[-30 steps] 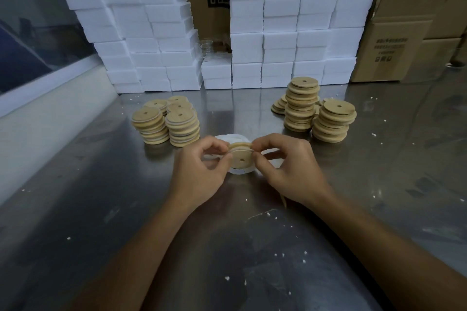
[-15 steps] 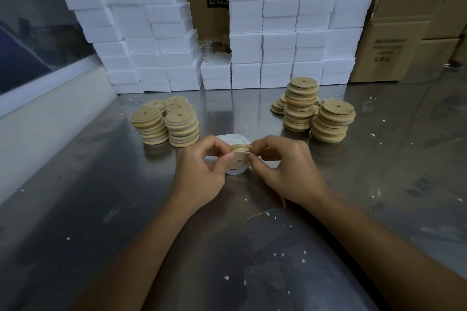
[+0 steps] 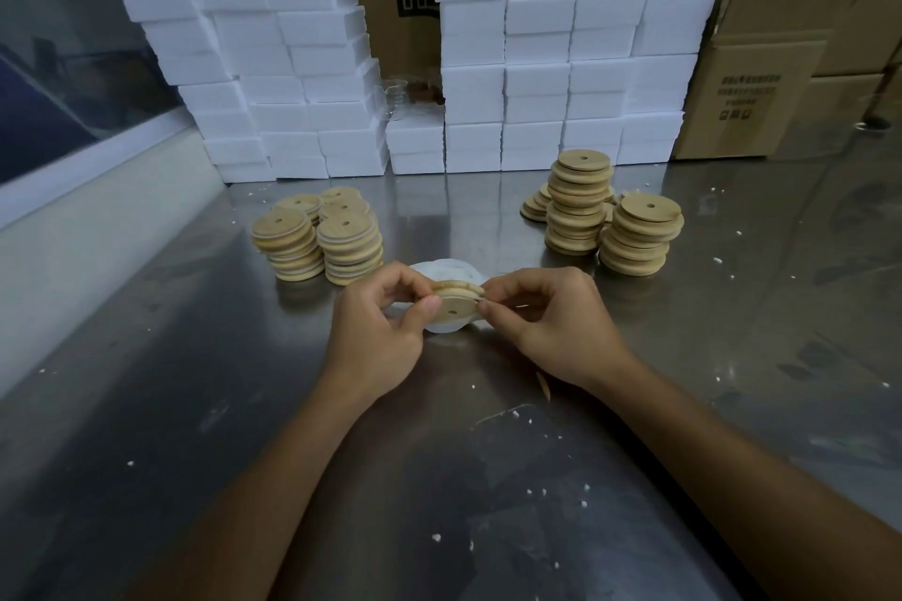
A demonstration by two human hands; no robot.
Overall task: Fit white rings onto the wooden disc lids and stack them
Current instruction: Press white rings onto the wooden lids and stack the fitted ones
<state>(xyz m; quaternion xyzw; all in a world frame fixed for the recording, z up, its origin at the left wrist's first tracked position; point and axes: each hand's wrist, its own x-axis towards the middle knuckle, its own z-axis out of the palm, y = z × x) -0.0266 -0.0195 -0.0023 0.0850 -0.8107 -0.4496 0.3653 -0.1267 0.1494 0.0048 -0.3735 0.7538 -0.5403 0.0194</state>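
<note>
On the left part of the metal surface (image 3: 146,405) stand short stacks of ringed lids (image 3: 317,237), with white bands between the wooden discs. Near the middle, the left hand (image 3: 378,332) holds a wooden disc lid (image 3: 456,303) above a small pile of white rings (image 3: 441,273); its fingers (image 3: 427,307) are curled and pinch the left edge. At the other edge the right hand (image 3: 556,322) pinches the same lid with curled fingers. Further right stand stacks of bare lids (image 3: 610,220), and behind everything rise white foam boxes (image 3: 537,39) and cardboard cartons (image 3: 781,63)
</note>
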